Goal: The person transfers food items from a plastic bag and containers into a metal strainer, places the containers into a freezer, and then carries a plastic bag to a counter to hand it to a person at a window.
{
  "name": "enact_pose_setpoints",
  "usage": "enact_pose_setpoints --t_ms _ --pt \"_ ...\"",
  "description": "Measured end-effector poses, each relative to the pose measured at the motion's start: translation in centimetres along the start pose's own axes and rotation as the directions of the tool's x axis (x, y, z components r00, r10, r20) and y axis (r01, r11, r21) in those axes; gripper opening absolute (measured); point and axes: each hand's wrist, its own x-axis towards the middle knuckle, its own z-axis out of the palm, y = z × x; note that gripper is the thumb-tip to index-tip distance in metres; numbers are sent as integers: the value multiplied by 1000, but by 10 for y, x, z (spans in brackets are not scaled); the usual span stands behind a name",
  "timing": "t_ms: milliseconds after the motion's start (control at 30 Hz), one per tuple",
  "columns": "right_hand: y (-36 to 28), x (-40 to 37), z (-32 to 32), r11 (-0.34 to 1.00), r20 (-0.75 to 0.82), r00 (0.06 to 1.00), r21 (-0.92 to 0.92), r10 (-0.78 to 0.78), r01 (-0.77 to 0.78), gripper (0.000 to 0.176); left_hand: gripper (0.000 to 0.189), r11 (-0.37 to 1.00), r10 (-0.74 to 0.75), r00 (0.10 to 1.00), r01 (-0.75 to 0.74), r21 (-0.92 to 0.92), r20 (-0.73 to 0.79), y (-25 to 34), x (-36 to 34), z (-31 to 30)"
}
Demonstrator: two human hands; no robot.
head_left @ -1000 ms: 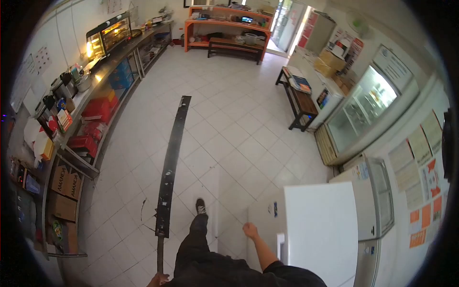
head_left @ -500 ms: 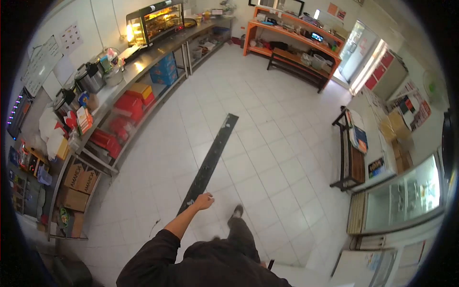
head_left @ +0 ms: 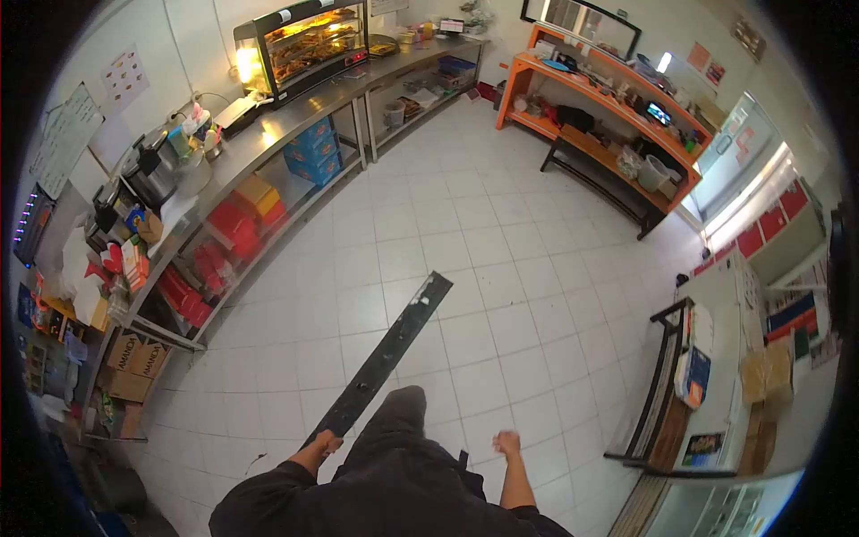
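Note:
My left hand point(head_left: 330, 443) hangs low at the left of my body with its fingers curled, and I make out nothing in it. From my view it overlaps the near end of a long dark strip point(head_left: 380, 358) that runs along the tiled floor; I cannot see any contact. The strip carries several pale marks and dents. Out to the right, over the white tiles, my right hand point(head_left: 507, 443) is raised a little, its fingers bent in a loose fist around nothing visible. One knee point(head_left: 404, 407) in dark trousers comes forward between the hands.
Along the left wall runs a steel counter point(head_left: 300, 112) with a lit food warmer point(head_left: 309, 49), boxes stored below. An orange shelf point(head_left: 608, 89) and a bench point(head_left: 604, 166) stand at the back, near a doorway point(head_left: 743, 166). Another bench point(head_left: 662, 403) is at right.
My left hand has swung back and down toward my body. My right hand has come into view on the right. The camera view has shifted as my leg came forward.

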Motion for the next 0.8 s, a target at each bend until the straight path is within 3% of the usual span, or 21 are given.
enact_pose_setpoints --t_ms 33,133,167,200,233,267,300,333,367,400,433,467,500,600,667,800 --pt "-105 2 -51 910 -90 987 405 134 -87 19 33 991 -58 998 61 -117 26 12 19 -3" --pt "-225 113 -129 895 -164 985 445 50 29 22 27 973 -116 993 120 -197 32 103 3 -42" --pt "-255 146 -151 887 -146 989 459 25 45 23 27 993 26 1000 -26 -113 4 138 32 -66" --pt "-277 171 -172 884 -127 992 464 8 52 25 28 934 354 935 -352 63 -31 173 83 -91" --pt "-294 199 -190 909 -97 995 417 23 20 24 28 690 700 713 -654 311 -53 220 121 -117" --pt "-308 232 -200 932 -65 997 362 39 -13 23 30 403 904 419 -765 503 -87 288 153 -150" --pt "-311 254 -216 950 -28 997 305 77 -65 22 30 481 855 511 -721 498 -85 408 170 -212" --pt "-318 270 -236 959 55 992 254 116 -126 22 32 487 848 524 -715 502 -77 546 165 -278" --pt "-332 291 -249 957 136 976 217 168 -195 22 33 435 878 476 -741 512 -58 671 156 -333" --pt "-336 319 -274 993 324 940 10 104 -114 26 35 365 911 413 -781 507 -21 780 142 -369" --pt "-341 332 -290 984 280 947 42 156 -175 32 37 259 950 310 -841 475 32 881 128 -388" --pt "-352 341 -311 984 260 962 124 89 -125 33 37 246 965 260 -845 475 -39 956 94 -418" --pt "-376 343 -326 968 159 986 233 53 -90 30 36 219 976 195 -848 484 -99 1018 53 -431" --pt "-439 383 -382 913 64 980 359 186 -197 31 35 141 981 48 -843 519 -188 1168 -46 -466" --pt "-451 433 -419 886 81 968 391 237 -249 30 34 46 989 -46 -809 586 -141 1260 -97 -482" --pt "-478 560 -490 859 128 946 396 297 -323 27 33 -213 974 -206 -701 680 93 1427 -178 -491"
